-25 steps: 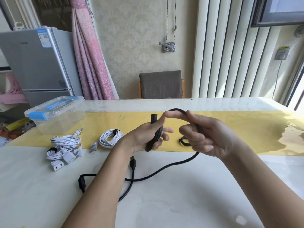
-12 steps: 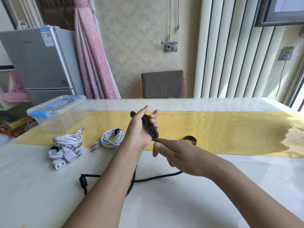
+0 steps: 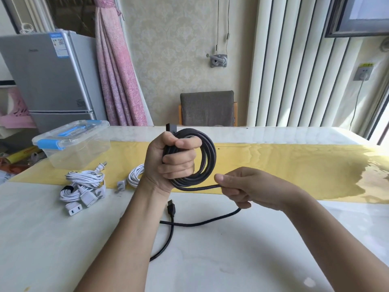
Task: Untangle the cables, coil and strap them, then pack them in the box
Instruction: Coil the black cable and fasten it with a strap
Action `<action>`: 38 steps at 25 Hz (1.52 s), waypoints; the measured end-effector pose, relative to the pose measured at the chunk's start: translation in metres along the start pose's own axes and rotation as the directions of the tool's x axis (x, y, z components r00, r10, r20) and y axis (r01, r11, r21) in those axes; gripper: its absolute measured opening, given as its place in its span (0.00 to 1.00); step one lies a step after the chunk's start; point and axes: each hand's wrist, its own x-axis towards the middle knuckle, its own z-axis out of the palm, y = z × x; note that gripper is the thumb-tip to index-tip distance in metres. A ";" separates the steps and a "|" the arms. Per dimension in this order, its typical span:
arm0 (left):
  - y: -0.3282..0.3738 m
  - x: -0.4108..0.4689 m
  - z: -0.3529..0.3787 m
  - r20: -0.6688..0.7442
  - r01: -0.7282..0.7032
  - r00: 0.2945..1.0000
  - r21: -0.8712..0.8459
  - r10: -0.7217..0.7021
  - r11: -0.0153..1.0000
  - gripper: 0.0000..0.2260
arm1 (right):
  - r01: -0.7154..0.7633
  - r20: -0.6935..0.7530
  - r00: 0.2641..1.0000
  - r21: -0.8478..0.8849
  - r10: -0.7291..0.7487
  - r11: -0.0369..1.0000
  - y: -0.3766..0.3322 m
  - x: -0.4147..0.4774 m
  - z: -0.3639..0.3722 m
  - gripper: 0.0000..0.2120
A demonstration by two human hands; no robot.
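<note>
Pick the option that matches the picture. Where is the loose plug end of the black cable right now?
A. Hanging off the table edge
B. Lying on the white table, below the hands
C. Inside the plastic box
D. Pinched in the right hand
B: the black cable's plug lies on the white table, while the left hand holds the coil and the right hand feeds the cable.
</note>
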 end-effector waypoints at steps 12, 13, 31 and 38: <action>0.003 -0.019 -0.005 0.293 0.225 0.892 0.371 -0.344 0.901 0.06 | -0.008 0.144 0.912 0.942 -0.383 0.337 0.017 -0.002 -0.058 0.17; 0.001 -0.017 -0.007 0.224 0.265 0.895 0.430 -0.386 0.863 0.07 | 0.000 0.132 0.921 0.941 -0.365 0.339 0.019 -0.003 -0.061 0.18; -0.036 0.040 -0.037 -0.761 0.190 0.575 0.481 0.300 0.856 0.27 | 0.154 -0.036 0.988 0.404 -0.153 0.902 -0.006 0.001 0.003 0.15; -0.012 0.026 -0.036 -0.705 -0.226 0.673 0.092 0.223 0.970 0.13 | -0.049 0.082 0.995 -0.011 0.049 0.999 0.008 0.011 0.022 0.15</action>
